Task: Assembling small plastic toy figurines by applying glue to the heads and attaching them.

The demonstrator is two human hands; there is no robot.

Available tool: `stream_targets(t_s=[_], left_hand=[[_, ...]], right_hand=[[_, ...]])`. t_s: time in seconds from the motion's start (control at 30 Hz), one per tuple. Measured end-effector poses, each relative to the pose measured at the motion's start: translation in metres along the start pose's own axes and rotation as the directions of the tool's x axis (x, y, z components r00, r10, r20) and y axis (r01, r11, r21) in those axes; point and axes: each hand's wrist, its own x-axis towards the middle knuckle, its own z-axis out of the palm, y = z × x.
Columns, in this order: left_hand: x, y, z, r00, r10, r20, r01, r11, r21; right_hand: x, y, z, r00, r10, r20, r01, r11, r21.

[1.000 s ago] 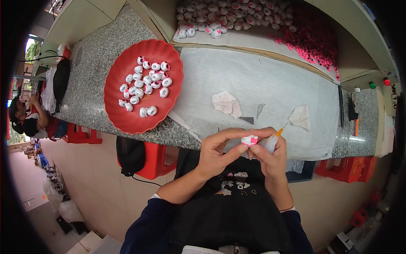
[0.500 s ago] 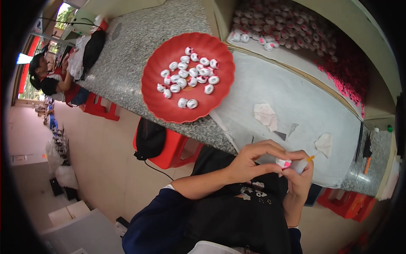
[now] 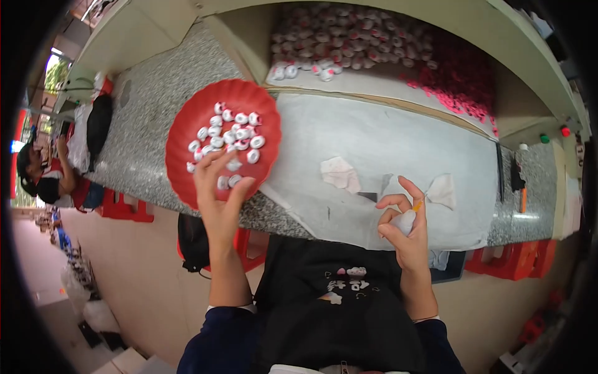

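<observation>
Head view, left to right. Red plate (image 3: 187,124): on speckled counter (image 3: 149,124), holding small white-and-red pieces (image 3: 225,134). Left hand (image 3: 219,193): over plate's near edge, fingers spread open, touching the pieces, gripping nothing clear. White sheet (image 3: 374,137): right of plate, with paper scraps (image 3: 339,172). Right hand (image 3: 405,227): near counter edge, thumb and fingers curled around small white bottle (image 3: 405,219) with orange tip.

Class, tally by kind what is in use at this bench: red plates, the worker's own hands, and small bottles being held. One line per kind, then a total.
red plate: 1
hands, the left hand and the right hand: 2
small white bottle with orange tip: 1
Total: 4
</observation>
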Motion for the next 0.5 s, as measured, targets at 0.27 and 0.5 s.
stream_targets(t_s=[0.27, 0.5], left_hand=[[0.088, 0.042, 0.153, 0.878, 0.415, 0.236, -0.403, 0.910, -0.100], [0.138, 0.010, 0.265, 0.737, 0.645, 0.199, -0.663, 0.635, 0.397]], right_hand=[[-0.021, -0.003, -0.046, 0.988, -0.095, -0.125, 0.105, 0.991, 0.077], [-0.035, -0.002, -0.068, 0.974, -0.065, -0.215, 0.099, 0.984, 0.151]])
